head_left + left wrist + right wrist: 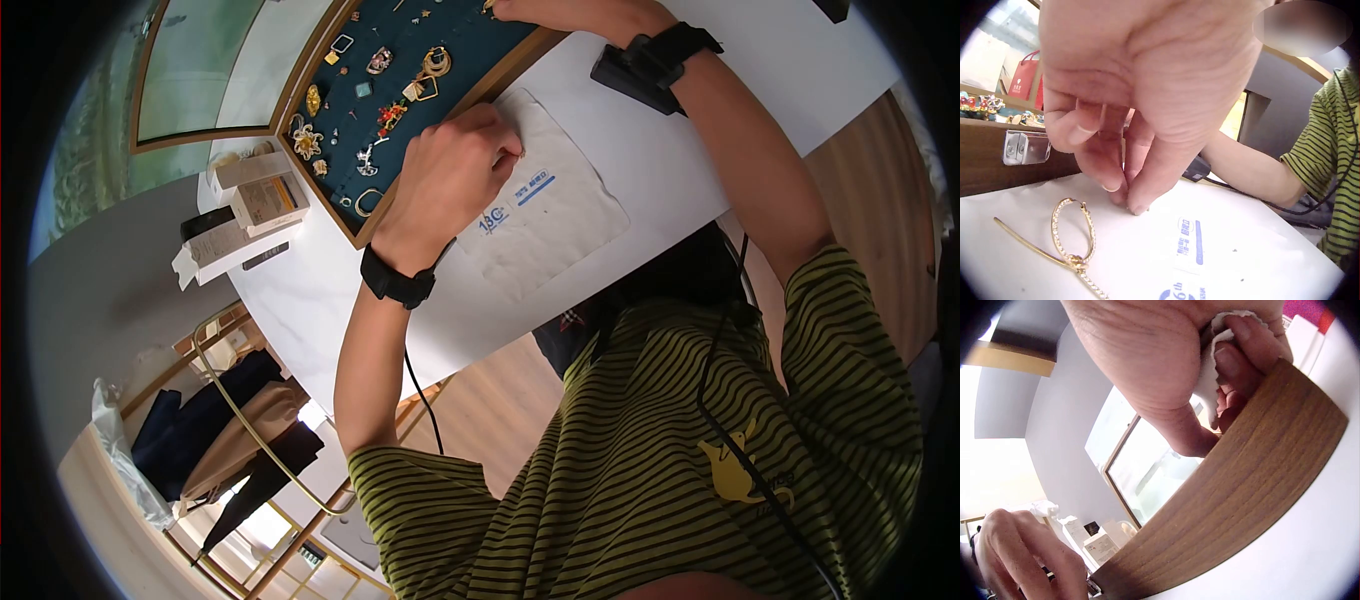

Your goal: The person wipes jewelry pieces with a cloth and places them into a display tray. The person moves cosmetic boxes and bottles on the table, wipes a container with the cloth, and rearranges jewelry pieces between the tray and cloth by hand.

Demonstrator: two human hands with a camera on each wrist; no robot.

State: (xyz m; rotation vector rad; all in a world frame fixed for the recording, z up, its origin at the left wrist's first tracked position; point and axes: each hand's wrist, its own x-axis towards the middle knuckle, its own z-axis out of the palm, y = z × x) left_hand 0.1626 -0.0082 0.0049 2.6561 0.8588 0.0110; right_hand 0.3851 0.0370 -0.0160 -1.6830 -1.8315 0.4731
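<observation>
My left hand (pixel 455 165) is low over a white printed cloth (pixel 560 235), with thumb and fingertips meeting right at its surface. I cannot tell whether something tiny is between them. In the left wrist view, a gold hoop (pixel 1090 240) set with small clear stones lies beside those fingertips, joined at a knot to a gold bar. My right hand (pixel 580 12) is over the far end of a wooden jewelry case (pixel 495 80). Its fingers are curled round a crumpled white cloth (pixel 1209 394), behind the case's wooden side in the right wrist view.
Rings, brooches and several other ornaments rest on the case's dark lining (pixel 345 115), and its glass lid (pixel 205 70) stands raised. Small boxes (pixel 265 200) are at the table's left edge. A black device (pixel 635 80) is under my right wrist. A cable (pixel 425 405) hangs by my left arm.
</observation>
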